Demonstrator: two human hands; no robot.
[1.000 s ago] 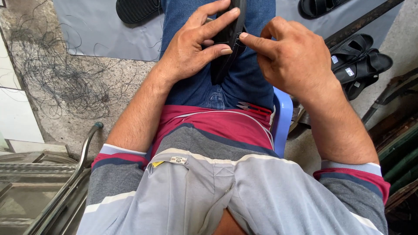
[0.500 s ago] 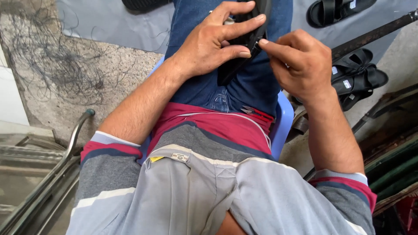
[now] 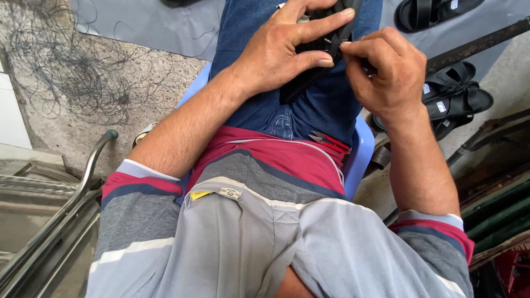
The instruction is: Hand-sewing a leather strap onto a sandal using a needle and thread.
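Observation:
I sit on a blue plastic stool (image 3: 361,154), looking down at my lap in blue jeans. My left hand (image 3: 281,49) grips a long black object (image 3: 314,60) that rests on my thigh, fingers wrapped over its top. My right hand (image 3: 386,72) meets it from the right, thumb and forefinger pinched at the object's edge on something too small to make out. A small pair of red-handled cutters (image 3: 329,141) lies in my lap against the red hem of my shirt.
Black sandals (image 3: 452,99) lie on the ground at the right, another sandal (image 3: 430,14) on a grey mat at the top. A tangle of thin dark wire (image 3: 72,72) covers the concrete at the left. A metal rail (image 3: 61,204) runs along the lower left.
My view has shifted, so hands and lap sit higher in frame. The left hand keeps its hold on the black object. The right fingers have closed into a pinch at its edge.

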